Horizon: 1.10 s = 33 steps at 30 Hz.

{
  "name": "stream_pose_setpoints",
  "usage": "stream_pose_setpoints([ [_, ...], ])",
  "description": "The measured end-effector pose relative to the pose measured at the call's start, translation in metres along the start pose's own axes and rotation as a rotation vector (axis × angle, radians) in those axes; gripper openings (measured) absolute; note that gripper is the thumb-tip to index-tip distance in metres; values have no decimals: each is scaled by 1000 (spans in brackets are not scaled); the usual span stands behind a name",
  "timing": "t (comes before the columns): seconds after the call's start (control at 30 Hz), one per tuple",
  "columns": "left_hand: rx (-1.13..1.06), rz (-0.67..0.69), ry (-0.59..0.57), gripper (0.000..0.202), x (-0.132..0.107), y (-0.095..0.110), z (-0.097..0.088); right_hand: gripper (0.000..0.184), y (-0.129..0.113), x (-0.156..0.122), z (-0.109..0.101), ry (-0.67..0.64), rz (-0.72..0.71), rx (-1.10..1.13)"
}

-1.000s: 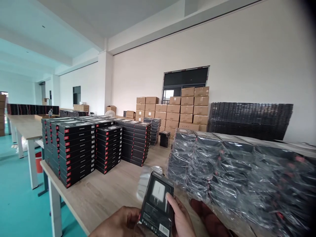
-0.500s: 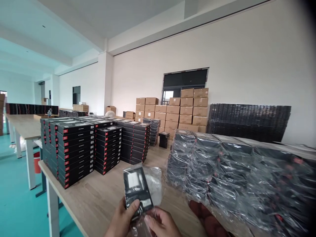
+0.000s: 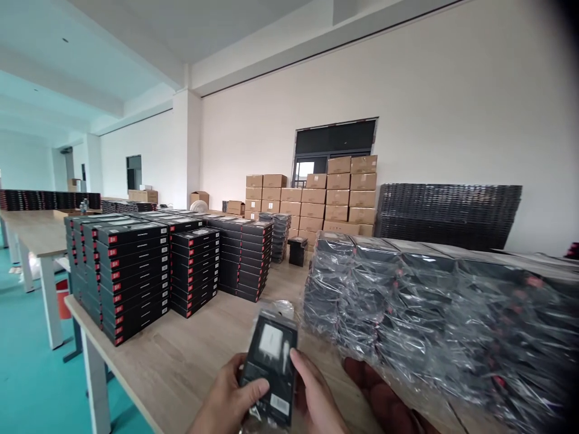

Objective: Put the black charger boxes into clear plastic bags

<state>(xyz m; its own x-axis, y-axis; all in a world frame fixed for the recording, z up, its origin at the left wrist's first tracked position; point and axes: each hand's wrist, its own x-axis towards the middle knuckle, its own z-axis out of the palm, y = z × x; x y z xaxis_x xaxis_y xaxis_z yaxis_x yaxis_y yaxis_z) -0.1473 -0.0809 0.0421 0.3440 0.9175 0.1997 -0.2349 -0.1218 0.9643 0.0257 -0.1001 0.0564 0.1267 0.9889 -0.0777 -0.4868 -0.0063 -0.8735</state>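
A flat black box (image 3: pixel 270 367) in a clear plastic bag is held between my two hands above the table's near part. It shows a white picture on its face and a barcode label low on the right. My left hand (image 3: pixel 230 395) grips its left edge, thumb across the front. Against its right edge lies my right hand (image 3: pixel 316 392), the fingers behind the box hidden. A clear piece of plastic (image 3: pixel 284 308) shows behind the box's top. To the right, another person's hand (image 3: pixel 380 395), in shadow, is near the bagged boxes.
Stacks of black boxes (image 3: pixel 136 271) with red corners stand on the wooden table (image 3: pixel 149 367) at left. Bagged black boxes (image 3: pixel 425 319) are piled high at right. Cartons (image 3: pixel 312 208) and dark stacked trays (image 3: pixel 447 214) stand behind. A red bucket (image 3: pixel 63 298) is on the floor.
The bagged box has shifted right and is more upright. My right hand has moved from its lower corner up to its right edge. My left hand still grips it.
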Motion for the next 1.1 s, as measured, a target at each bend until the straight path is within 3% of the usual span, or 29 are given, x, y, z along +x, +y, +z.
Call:
stream_pose_setpoints([
  [0.07, -33, -40, -97, 78, -2, -6, 7, 38, -2, 4, 0, 52, -14, 49],
  [0.13, -64, -75, -110, 88, -3, -10, 9, 38, -3, 5, -4, 98, 39, 107],
  [0.23, -64, -72, -76, 76, -5, -6, 3, 40, -6, 3, -8, 130, 122, 192],
  [0.33, -67, -82, -120, 68, -7, 8, -9, 43, -7, 1, -6, 126, 120, 199],
  [0.5, -11, -94, -134, 81, -10, 23, -21, 48, -5, 0, 0, 77, 120, 174],
  [0.67, 6, 45, -266, 72, -14, 30, -21, 48, -3, -3, 1, 20, 142, 210],
  [0.77, -11, 42, -345, 60, -15, 32, -21, 49, -1, -4, 1, -19, 189, 256],
  [0.93, -95, 62, -251, 43, -9, 23, -16, 48, 4, -2, 1, -90, 235, 298],
  [1.1, -137, 63, -189, 38, -9, 20, -14, 45, 7, -1, 1, -128, 228, 306],
])
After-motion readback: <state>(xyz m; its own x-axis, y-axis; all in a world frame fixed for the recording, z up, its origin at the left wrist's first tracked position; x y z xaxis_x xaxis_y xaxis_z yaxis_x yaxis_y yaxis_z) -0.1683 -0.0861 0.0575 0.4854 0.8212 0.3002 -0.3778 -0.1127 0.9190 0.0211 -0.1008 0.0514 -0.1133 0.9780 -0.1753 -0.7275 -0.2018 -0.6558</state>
